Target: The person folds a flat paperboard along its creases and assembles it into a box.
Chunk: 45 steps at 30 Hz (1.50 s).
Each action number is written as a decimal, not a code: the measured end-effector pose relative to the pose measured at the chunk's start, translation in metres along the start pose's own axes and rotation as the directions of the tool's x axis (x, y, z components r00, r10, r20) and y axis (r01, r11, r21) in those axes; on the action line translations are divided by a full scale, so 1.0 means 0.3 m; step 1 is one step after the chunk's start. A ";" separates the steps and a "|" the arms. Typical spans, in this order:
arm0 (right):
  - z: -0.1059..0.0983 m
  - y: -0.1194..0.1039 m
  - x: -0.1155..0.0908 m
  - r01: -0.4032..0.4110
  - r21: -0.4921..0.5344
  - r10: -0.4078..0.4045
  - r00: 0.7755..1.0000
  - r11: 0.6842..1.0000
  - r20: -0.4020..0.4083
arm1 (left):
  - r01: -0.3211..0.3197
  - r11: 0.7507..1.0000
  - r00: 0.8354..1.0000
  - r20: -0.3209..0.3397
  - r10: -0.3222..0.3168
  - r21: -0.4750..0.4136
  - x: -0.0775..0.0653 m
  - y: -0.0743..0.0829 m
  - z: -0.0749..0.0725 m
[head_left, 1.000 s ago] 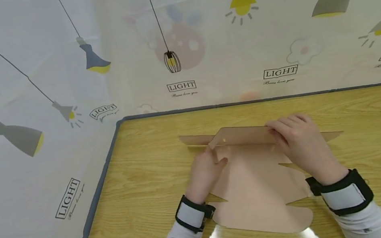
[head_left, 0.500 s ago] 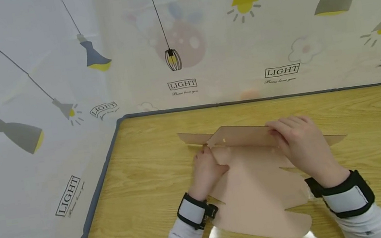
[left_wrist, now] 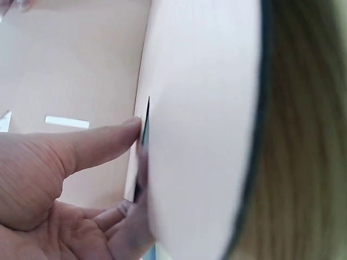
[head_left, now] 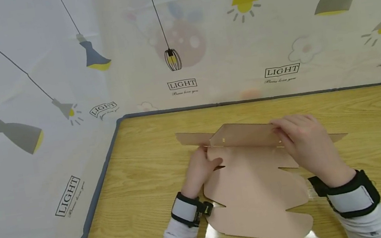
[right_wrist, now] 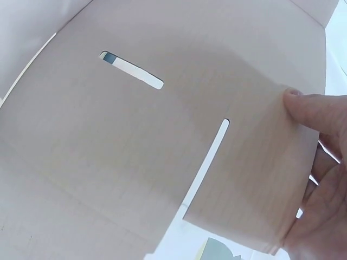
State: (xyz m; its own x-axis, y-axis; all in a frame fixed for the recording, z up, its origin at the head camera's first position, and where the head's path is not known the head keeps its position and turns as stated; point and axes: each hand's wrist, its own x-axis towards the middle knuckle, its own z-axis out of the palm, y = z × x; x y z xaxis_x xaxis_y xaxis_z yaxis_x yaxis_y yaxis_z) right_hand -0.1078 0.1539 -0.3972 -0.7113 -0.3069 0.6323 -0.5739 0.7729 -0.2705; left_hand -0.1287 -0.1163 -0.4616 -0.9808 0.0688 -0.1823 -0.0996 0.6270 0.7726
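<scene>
A brown die-cut cardboard box blank [head_left: 256,195] lies on the table, notched along both sides. Its far panel [head_left: 247,134] is folded upward, with side flaps sticking out left and right. My left hand [head_left: 199,170] pinches the left edge near that fold; in the left wrist view the thumb [left_wrist: 108,145] is on the inner face and the fingers are partly hidden behind the card. With my right hand [head_left: 305,143] I grip the raised panel's right part. Two cut slots show in this panel in the right wrist view, the thumb [right_wrist: 317,111] lying on its face.
The wood-grain table [head_left: 141,183] meets a pale wall covering [head_left: 220,70] at the back and left, printed with lamps. A dark blue strip [head_left: 174,110] runs along that border. Each wrist wears a black and white strap.
My left hand has slid slightly left along the edge, away from the panel's corner. The right hand has shifted a little right, still holding the raised panel.
</scene>
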 end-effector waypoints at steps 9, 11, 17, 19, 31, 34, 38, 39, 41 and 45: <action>-0.002 0.004 -0.001 0.002 0.004 -0.002 1.000 1.000 0.003 | 0.016 1.000 1.000 -0.018 -0.016 0.014 -0.004 0.003 -0.014; 0.000 0.002 -0.001 0.008 0.003 -0.008 1.000 1.000 0.008 | 0.007 1.000 0.999 -0.037 -0.007 0.024 -0.005 0.004 -0.009; 0.021 -0.004 -0.006 0.036 -0.009 -0.036 0.999 0.999 0.030 | -0.078 0.993 0.992 -0.089 0.086 0.094 -0.017 0.021 0.014; 0.025 -0.006 -0.008 0.030 -0.011 -0.029 0.999 0.999 0.036 | -0.094 0.988 0.990 -0.094 0.105 0.121 -0.023 0.030 0.019; 0.030 -0.010 -0.010 0.008 -0.020 -0.007 0.999 1.000 0.049 | -0.221 0.927 0.971 -0.021 0.239 0.303 -0.051 0.061 0.025; 0.031 -0.010 -0.010 0.012 -0.022 -0.011 0.999 1.000 0.047 | -0.260 0.922 0.962 -0.001 0.272 0.286 -0.052 0.061 0.027; 0.033 -0.009 -0.008 0.019 -0.027 -0.018 0.999 0.999 0.043 | -0.263 0.928 0.962 0.005 0.272 0.264 -0.051 0.064 0.031; 0.033 -0.009 -0.007 0.021 -0.026 -0.020 0.999 0.999 0.043 | -0.261 0.927 0.963 0.007 0.269 0.270 -0.050 0.065 0.033; 0.034 -0.009 -0.007 0.021 -0.026 -0.020 0.999 0.999 0.043 | -0.258 0.918 0.963 0.006 0.269 0.300 -0.050 0.068 0.040; 0.035 -0.009 -0.006 0.018 -0.024 -0.017 0.999 1.000 0.047 | -0.266 0.898 0.958 -0.005 0.286 0.352 -0.056 0.073 0.050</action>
State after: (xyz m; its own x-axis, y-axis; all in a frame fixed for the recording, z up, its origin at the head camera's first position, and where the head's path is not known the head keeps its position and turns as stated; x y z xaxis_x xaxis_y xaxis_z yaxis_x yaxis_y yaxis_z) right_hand -0.1090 0.1465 -0.4052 -0.7197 -0.3456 0.6021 -0.5768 0.7803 -0.2416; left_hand -0.1119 -0.0920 -0.4506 -0.9692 0.2414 0.0488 0.2302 0.8174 0.5281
